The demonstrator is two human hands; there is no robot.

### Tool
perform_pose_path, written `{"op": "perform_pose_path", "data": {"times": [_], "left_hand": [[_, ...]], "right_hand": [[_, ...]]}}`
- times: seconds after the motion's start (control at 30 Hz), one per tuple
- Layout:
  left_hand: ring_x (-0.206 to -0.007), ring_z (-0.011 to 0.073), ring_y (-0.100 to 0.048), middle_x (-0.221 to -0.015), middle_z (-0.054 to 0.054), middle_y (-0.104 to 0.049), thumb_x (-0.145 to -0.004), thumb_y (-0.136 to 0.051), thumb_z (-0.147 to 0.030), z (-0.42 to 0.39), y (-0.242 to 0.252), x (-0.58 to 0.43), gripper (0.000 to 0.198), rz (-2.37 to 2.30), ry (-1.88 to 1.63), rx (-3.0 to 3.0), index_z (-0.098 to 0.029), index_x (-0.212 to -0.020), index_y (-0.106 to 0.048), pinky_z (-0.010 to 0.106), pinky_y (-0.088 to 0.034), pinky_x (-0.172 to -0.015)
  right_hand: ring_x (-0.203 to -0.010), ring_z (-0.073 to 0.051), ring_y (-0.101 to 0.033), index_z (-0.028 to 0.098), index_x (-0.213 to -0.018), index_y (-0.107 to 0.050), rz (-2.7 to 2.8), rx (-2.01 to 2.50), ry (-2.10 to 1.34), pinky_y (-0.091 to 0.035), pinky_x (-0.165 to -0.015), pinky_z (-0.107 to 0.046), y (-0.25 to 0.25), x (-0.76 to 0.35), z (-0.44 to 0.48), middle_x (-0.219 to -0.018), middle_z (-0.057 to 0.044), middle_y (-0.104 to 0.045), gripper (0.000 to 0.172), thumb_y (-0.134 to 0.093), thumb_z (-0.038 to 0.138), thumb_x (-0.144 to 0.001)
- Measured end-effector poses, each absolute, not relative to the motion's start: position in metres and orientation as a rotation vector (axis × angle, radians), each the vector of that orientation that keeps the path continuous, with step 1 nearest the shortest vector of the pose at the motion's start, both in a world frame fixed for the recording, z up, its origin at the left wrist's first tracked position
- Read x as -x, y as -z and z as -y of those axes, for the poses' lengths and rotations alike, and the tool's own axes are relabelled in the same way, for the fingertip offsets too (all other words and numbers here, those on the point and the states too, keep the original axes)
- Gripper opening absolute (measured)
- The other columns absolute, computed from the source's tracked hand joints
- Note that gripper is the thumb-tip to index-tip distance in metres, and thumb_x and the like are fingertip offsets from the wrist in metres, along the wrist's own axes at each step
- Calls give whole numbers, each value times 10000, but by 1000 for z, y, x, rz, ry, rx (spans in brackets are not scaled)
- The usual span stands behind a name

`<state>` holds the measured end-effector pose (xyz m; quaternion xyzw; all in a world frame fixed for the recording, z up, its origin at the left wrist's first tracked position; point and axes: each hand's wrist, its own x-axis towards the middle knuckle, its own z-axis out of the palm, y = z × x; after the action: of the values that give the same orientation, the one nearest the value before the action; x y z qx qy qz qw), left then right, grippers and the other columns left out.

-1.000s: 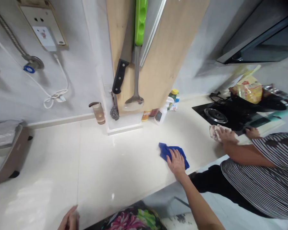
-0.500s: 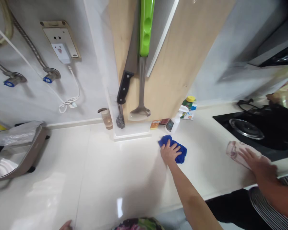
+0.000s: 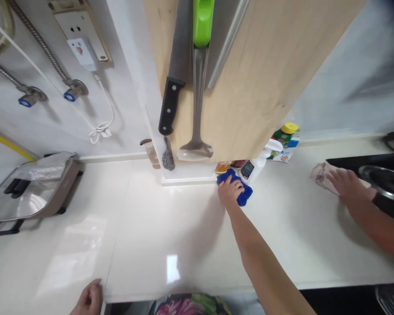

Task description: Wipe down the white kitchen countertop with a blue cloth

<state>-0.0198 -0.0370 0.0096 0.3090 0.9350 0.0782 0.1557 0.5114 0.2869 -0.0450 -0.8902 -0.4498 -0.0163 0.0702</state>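
Grip spread flat, the right hand point(image 3: 230, 192) has pushed the blue cloth point(image 3: 244, 197) to the back of the tabletop point(image 3: 144, 232) beside a white bottle point(image 3: 258, 168); the left hand point(image 3: 89, 301) rests at the front edge, its grip unclear.

Right hand point(image 3: 230, 191) moved the blue cloth point(image 3: 244, 195) up-frame against the white spray bottle point(image 3: 254, 170); left hand point(image 3: 89, 299) rose further into view, lower left.
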Motion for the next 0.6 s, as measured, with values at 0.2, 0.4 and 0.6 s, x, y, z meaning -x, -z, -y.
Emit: {"op": "perform_pose_path", "data": {"times": [0.2, 0.4, 0.6], "left_hand": [[-594, 205, -610, -762, 11, -740, -889, -488, -508, 41, -9, 18, 379, -2689, -308, -933, -293, -1071, -741, 276, -416, -567], [-602, 195, -619, -734, 7, -727, -916, -462, -501, 47, -5, 19, 379, -2633, -352, -991, -288, -1079, -730, 264, -402, -569], [-637, 190, -627, -697, -1, -704, -943, -445, -485, 52, -1, 19, 376, -2573, -370, -1052, -283, -1107, -716, 254, -377, -598]], "right_hand": [[-1291, -470, -397, 78, -1517, -356, 1470, 2640, 115, -356, -918, -646, 46, -511, -262, -1454, -348, -381, 600, -323, 337, -976], [-1288, -489, -409, 35, -1512, -342, 1495, 2626, 172, -370, -905, -646, 42, -459, -220, -1431, -371, -397, 603, -301, 317, -980], [-1306, -472, -420, 72, -1506, -379, 1720, 2527, 160, -381, -927, -634, 30, -345, -197, -1453, -340, -418, 593, -348, 319, -968]]}}
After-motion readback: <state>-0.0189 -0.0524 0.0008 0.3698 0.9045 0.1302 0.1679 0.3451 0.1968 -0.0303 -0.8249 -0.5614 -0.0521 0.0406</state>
